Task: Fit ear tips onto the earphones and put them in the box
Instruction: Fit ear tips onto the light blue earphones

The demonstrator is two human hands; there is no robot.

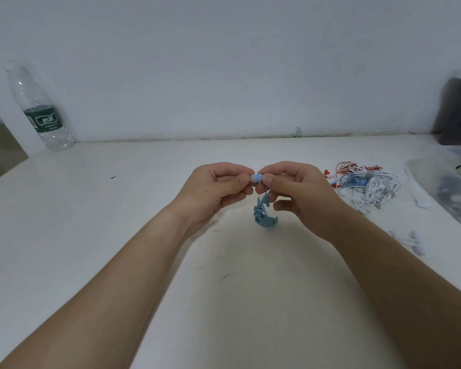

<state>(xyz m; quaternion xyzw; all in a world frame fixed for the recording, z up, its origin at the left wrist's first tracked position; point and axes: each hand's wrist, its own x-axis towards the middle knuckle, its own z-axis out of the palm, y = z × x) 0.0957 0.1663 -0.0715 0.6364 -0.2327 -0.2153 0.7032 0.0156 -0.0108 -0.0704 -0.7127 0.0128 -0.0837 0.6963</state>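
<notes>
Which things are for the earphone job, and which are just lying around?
For the job: ear tip in left hand, blue earphone in right hand, earphone pile, box.
Just lying about: bottle, blue scrap, dark thing by wall.

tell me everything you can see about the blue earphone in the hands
The blue earphone is a small bud with a pale tip, pinched between both hands: the left hand on the tip side, the right hand on the bud. It is held above the table, lying sideways. Its blue cable hangs below in a folded bundle.
</notes>
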